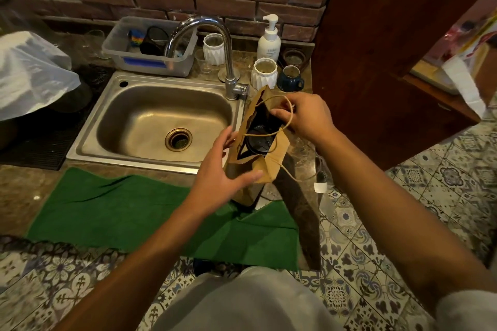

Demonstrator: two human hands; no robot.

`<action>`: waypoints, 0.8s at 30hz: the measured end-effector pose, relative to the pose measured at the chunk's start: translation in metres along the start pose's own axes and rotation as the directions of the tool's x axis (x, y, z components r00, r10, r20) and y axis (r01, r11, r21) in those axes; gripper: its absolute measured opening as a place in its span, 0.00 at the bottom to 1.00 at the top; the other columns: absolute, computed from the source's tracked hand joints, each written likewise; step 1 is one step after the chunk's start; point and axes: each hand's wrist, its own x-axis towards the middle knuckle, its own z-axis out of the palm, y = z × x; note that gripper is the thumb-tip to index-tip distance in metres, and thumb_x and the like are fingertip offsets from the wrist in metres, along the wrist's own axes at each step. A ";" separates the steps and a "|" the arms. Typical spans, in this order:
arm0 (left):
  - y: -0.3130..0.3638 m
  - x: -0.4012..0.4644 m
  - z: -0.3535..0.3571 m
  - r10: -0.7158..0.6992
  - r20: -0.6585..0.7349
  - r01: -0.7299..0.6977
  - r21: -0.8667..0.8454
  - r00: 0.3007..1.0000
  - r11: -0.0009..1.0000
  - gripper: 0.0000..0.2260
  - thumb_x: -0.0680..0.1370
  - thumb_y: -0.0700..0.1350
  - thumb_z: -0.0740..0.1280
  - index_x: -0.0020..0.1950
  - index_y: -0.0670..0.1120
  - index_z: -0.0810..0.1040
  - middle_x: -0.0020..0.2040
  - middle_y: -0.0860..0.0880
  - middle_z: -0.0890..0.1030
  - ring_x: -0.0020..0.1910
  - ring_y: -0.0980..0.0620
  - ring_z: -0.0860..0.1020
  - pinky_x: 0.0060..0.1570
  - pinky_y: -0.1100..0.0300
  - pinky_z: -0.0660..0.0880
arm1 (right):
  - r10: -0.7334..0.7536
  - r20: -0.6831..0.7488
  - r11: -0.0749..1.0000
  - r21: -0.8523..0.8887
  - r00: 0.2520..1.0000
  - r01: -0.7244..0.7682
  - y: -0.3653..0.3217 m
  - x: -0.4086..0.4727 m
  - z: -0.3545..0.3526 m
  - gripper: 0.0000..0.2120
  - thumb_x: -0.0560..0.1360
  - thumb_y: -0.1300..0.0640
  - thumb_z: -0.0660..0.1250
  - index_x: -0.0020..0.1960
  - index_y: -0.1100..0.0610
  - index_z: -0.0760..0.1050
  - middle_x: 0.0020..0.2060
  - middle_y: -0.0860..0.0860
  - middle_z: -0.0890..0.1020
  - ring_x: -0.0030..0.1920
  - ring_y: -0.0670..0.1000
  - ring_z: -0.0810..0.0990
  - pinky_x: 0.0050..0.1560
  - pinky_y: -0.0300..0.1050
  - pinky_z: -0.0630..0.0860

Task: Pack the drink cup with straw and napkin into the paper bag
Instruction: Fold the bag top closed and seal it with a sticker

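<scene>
A brown paper bag [271,162] with twine handles stands open on the counter, right of the sink. Inside it I see the black lid of the drink cup [259,138]. My left hand [220,169] holds the bag's near left side, thumb across the front panel and fingers behind the left wall. My right hand [301,115] is at the bag's far rim with its fingers curled into the opening, pinching something small there that I cannot make out. No straw or napkin shows clearly.
A steel sink [158,121] with a tall tap [228,62] lies left of the bag. A green cloth [134,212] covers the counter's front. White vases [265,72], a blue mug [290,78], a soap pump bottle [269,40] and a plastic tub [150,48] stand behind. A wooden panel [376,62] rises at right.
</scene>
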 end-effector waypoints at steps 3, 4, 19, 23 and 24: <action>-0.010 -0.009 0.013 0.028 -0.042 -0.019 0.191 0.999 0.981 0.55 0.64 0.65 0.77 0.81 0.60 0.46 0.81 0.53 0.60 0.78 0.52 0.61 0.74 0.49 0.63 | -0.016 -0.020 0.999 0.038 1.000 0.017 -0.001 0.001 0.000 0.13 0.77 0.43 0.71 0.56 0.49 0.83 0.49 0.49 0.86 0.51 0.52 0.83 0.51 0.53 0.80; -0.012 -0.011 0.019 0.044 -0.070 -0.025 0.248 0.997 0.969 0.55 0.65 0.64 0.78 0.81 0.60 0.44 0.81 0.51 0.61 0.78 0.50 0.61 0.74 0.47 0.63 | -0.016 -0.031 0.999 0.047 0.999 0.018 -0.001 0.002 0.002 0.14 0.77 0.43 0.71 0.57 0.50 0.83 0.49 0.49 0.86 0.51 0.51 0.83 0.51 0.52 0.80; -0.020 0.001 -0.003 0.178 -0.314 -0.154 0.100 0.932 0.983 0.26 0.76 0.31 0.68 0.71 0.51 0.76 0.63 0.58 0.79 0.58 0.75 0.74 0.58 0.78 0.70 | -0.055 -0.089 0.980 0.186 0.995 0.071 0.010 -0.030 -0.013 0.08 0.78 0.48 0.71 0.53 0.49 0.87 0.45 0.46 0.87 0.46 0.47 0.83 0.49 0.52 0.81; -0.023 -0.003 -0.018 0.150 -0.293 -0.177 -0.068 0.944 0.982 0.29 0.74 0.26 0.67 0.63 0.57 0.80 0.60 0.58 0.82 0.60 0.70 0.77 0.63 0.69 0.74 | -0.072 -0.064 0.978 0.190 0.995 0.083 0.000 -0.056 -0.017 0.08 0.78 0.47 0.71 0.50 0.49 0.87 0.41 0.44 0.86 0.39 0.42 0.80 0.40 0.44 0.75; -0.024 -0.005 -0.022 0.121 -0.284 -0.162 -0.125 0.951 0.979 0.30 0.73 0.25 0.67 0.60 0.59 0.81 0.58 0.61 0.82 0.60 0.67 0.78 0.62 0.68 0.75 | -0.074 -0.055 0.976 0.201 0.996 0.084 -0.004 -0.063 -0.015 0.08 0.77 0.48 0.72 0.50 0.50 0.87 0.40 0.44 0.86 0.38 0.41 0.79 0.40 0.43 0.74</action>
